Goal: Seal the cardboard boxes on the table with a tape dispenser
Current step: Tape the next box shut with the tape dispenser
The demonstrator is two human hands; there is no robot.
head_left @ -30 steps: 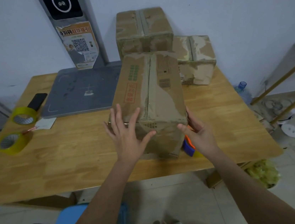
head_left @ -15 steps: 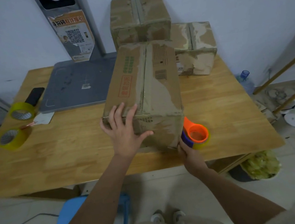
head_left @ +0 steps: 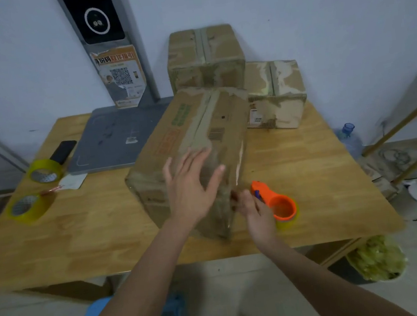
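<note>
Pale walls close off the upper part of the frame behind a wooden table [head_left: 86, 241] that fills the middle. On it, near the centre, lies a long cardboard box [head_left: 195, 149] set at a slant, its near end pointing toward the lower middle of the frame and its top seam running away toward the wall. The left hand [head_left: 192, 186] lies flat on the near end of the box top, fingers straight and spread apart, somewhat blurred. Just to the right of the box's near corner, the right hand [head_left: 254, 210] has its fingers curled around the handle of an orange tape dispenser [head_left: 276, 202], whose head is beside the right edge of the box; whether it touches the cardboard cannot be told. Two more boxes stand at the back: a taller one [head_left: 205, 58] behind the long box, against the wall, and a smaller one [head_left: 275, 94] to its right. At the left edge of the table lie two rolls of yellowish tape [head_left: 43, 171] and [head_left: 28, 207], with a black phone [head_left: 63, 152] beside the upper roll. A grey flat board [head_left: 115, 137] sits in the upper left of the table, with a post bearing a paper notice [head_left: 120, 76] rising from it. A water bottle [head_left: 348, 138] stands on the floor at the right.
</note>
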